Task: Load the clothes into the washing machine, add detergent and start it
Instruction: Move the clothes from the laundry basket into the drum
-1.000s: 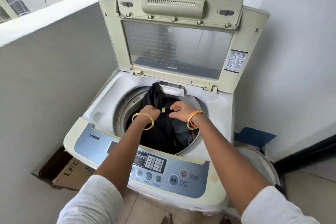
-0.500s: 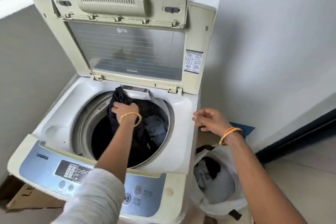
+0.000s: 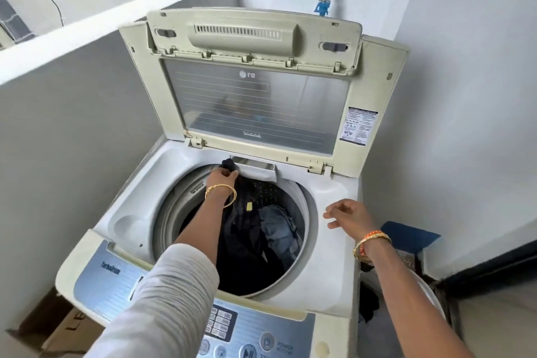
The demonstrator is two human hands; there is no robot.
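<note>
Black fabric garment (image 3: pixel 247 229) hangs into the cream top-loading washing machine (image 3: pixel 334 279) drum, its upper end gripped by left hand (image 3: pixel 222 176) at the rear rim. Right hand (image 3: pixel 348 216), fingers relaxed, hovers over the right deck.

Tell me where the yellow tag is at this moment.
In the head view, the yellow tag is on the dark garment inside the drum, just right of the left hand wrist, left of the grey-blue clothing.

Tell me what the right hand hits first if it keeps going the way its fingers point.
The right hand points left, toward the drum. It would likely first meet the washer's white top deck or cross the drum rim; its height above the deck is unclear.
</note>
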